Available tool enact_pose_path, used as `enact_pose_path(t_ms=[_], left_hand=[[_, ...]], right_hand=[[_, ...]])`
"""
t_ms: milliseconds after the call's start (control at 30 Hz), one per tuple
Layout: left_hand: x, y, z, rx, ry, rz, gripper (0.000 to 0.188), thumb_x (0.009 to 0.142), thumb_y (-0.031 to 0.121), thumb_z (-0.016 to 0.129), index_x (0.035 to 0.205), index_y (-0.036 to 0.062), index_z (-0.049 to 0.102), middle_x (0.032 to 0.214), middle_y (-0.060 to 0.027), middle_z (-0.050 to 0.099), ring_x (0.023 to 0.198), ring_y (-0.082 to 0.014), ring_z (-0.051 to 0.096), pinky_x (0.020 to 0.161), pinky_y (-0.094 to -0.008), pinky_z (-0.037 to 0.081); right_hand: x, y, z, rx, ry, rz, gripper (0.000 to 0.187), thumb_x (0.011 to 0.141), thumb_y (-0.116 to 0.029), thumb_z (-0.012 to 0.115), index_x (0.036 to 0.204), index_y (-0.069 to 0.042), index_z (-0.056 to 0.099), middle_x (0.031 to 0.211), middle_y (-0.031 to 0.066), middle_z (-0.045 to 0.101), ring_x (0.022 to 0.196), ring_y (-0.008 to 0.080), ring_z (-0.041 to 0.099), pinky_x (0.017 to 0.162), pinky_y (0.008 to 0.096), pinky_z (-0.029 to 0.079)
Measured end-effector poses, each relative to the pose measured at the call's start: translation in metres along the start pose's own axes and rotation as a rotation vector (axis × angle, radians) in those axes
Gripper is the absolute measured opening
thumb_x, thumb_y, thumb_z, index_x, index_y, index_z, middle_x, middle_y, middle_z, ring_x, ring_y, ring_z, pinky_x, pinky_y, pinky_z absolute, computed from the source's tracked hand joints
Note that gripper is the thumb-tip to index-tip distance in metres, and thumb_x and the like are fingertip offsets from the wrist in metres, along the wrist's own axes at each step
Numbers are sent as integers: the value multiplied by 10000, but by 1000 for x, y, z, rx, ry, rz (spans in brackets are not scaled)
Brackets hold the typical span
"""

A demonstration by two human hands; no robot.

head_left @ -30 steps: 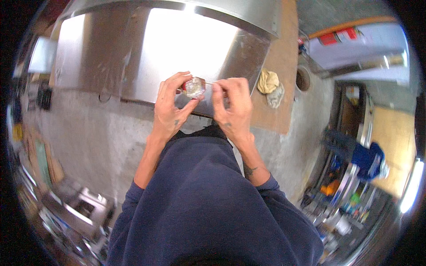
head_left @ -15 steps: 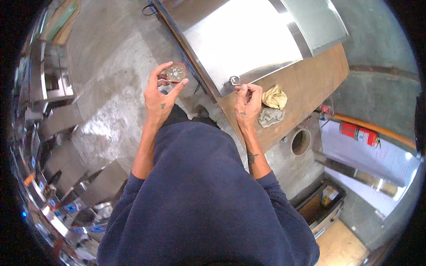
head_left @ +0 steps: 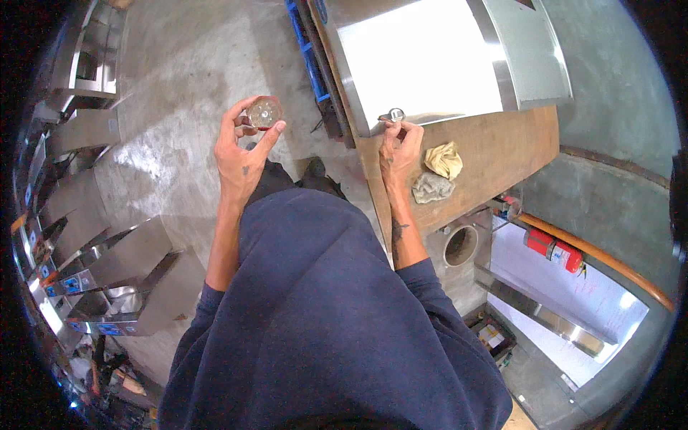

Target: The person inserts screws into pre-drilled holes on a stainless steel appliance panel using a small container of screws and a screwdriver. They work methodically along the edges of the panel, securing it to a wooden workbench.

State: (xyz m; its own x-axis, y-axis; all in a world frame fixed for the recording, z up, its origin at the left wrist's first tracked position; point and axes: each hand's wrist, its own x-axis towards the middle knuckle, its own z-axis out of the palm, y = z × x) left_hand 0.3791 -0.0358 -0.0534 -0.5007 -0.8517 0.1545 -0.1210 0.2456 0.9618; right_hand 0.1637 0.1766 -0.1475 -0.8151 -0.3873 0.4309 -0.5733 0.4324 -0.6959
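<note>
Over the floor, my left hand (head_left: pixel 240 150) grips a round, see-through piece with a reddish rim (head_left: pixel 266 113) by its edges, between thumb and fingers. My right hand (head_left: pixel 398 152) is closed in a pinch at the near corner of a shiny metal sheet or box (head_left: pixel 351 75). A small tool with a round, shiny head (head_left: pixel 396 115) sticks out past its fingertips; the exact kind is too small to tell. To the right of that hand, a crumpled yellow cloth (head_left: pixel 444 160) and a grey cloth (head_left: pixel 432 188) lie on the wooden table (head_left: pixel 502 143).
Stacked metal parts (head_left: pixel 147 265) fill the left side. A blue frame (head_left: pixel 308 50) runs along the table's left side. At the right are a round pipe opening (head_left: pixel 461 246), a red fire extinguisher (head_left: pixel 553 249) and an orange pipe (head_left: pixel 595 247). A dark crate (head_left: pixel 491 333) stands at lower right.
The view has shifted and turned slightly. My left hand with the clear round piece appears a little further left. The small tool's round head sits slightly higher and right; both grips persist.
</note>
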Motion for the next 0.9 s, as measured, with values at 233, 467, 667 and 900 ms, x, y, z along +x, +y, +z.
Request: enact_pose_path(t_ms=[233, 467, 667, 900], left_hand=[[-2, -4, -10, -17, 34, 2, 554, 897, 167, 932, 1381, 77, 679, 1257, -80, 748, 1042, -178, 722, 868, -344, 606], [-5, -5, -14, -3, 38, -13, 562, 890, 173, 939, 1381, 86, 680, 1254, -78, 747, 1042, -179, 719, 866, -344, 605], [-7, -6, -16, -12, 23, -26, 567, 893, 174, 936, 1389, 87, 676, 1284, -79, 734, 1056, -183, 717, 864, -345, 609], [-8, -6, -14, -17, 22, -12, 570, 895, 174, 934, 1394, 86, 672, 1302, -77, 731, 1072, -190, 718, 866, -346, 611]], right_hand=[[1, 7, 1, -85, 3, -99, 188, 1088, -149, 660, 1061, 35, 630, 1012, 180, 625, 870, 310, 657, 788, 435, 558], [3, 2, 1, -122, 16, -105, 170, 1072, -128, 664, 1064, 39, 635, 1005, 191, 629, 866, 324, 654, 781, 442, 551], [2, -2, -2, -75, -50, -42, 153, 1069, -103, 645, 1093, 42, 606, 1028, 218, 586, 936, 384, 599, 850, 495, 508], [3, -5, -1, -64, -36, -53, 147, 1063, -91, 653, 1102, 45, 614, 1035, 216, 595, 932, 372, 607, 841, 484, 518]])
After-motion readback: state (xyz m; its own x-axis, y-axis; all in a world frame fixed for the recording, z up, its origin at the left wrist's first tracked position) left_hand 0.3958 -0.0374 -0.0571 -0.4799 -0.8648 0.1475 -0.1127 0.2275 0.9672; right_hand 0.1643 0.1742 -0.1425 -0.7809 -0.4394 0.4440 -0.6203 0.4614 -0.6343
